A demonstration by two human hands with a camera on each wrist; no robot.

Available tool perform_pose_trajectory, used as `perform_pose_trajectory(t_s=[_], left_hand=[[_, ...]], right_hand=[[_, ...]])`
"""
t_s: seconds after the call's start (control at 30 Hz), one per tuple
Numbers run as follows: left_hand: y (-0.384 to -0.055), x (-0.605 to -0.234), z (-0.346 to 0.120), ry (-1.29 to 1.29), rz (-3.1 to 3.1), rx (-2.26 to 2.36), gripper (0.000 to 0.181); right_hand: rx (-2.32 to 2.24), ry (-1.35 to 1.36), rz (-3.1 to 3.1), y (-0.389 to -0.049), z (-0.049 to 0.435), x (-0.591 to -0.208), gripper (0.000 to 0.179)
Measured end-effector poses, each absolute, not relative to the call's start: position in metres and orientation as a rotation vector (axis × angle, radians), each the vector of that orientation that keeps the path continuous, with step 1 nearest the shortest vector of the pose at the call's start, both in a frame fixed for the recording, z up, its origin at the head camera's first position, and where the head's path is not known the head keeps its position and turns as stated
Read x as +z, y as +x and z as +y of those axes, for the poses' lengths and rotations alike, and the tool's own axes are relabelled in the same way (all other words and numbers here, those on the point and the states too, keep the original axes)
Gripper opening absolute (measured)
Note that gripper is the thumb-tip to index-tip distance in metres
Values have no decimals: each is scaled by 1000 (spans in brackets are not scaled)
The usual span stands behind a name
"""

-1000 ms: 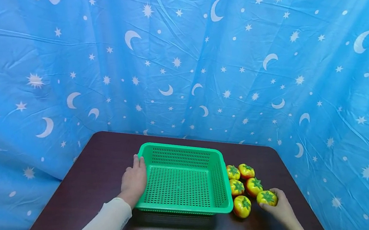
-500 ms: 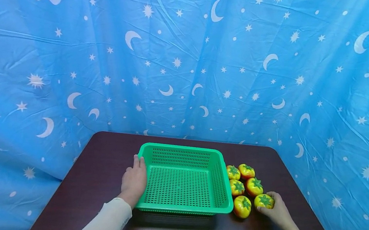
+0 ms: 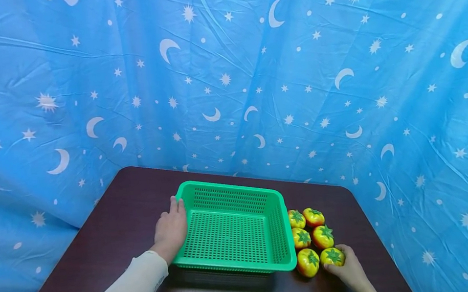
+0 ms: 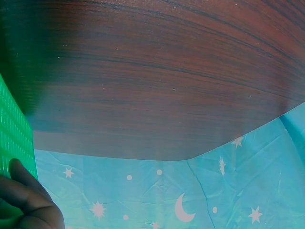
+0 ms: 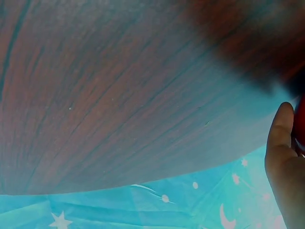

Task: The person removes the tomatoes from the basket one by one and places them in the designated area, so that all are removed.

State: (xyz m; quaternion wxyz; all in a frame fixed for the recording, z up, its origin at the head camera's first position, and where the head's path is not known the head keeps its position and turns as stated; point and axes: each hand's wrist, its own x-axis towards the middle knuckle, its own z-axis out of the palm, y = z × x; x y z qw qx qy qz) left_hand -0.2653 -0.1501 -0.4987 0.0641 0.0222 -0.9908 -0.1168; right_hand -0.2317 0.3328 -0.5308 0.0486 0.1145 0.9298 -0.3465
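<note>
A green plastic basket (image 3: 223, 231) with slotted walls stands on the table, nothing inside it. My left hand (image 3: 170, 228) grips its left rim; in the left wrist view the hand (image 4: 29, 200) shows at the lower left against the basket wall (image 4: 14, 129). To the right of the basket, several yellow-red tomatoes with green star-shaped tops sit in two rows. My right hand (image 3: 350, 269) holds the nearest tomato of the outer row (image 3: 332, 257), beside another tomato (image 3: 308, 262). In the right wrist view, a finger (image 5: 282, 131) lies along a red sliver of tomato (image 5: 300, 121).
The dark brown wooden table (image 3: 109, 241) has rounded far corners. Behind and beside it hangs a blue curtain (image 3: 227, 92) printed with moons and stars. Farther tomatoes (image 3: 313, 217) stand close to the basket's right wall.
My right hand has shifted the tomato slightly left and nearer to me, lining it up beside the near inner one. The left hand and basket have not moved.
</note>
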Motion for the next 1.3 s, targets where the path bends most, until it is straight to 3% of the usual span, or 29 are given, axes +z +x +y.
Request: perform_pose_trajectory(t_s=[0.4, 1.3], left_hand=[[-264, -495, -149, 84, -3019, -354, 62], [-265, -489, -148, 113, -3038, -498, 57]], right_hand=[[-1072, 311, 2803, -229, 332, -533, 88], [-1052, 275, 2828, -227, 327, -524, 83]])
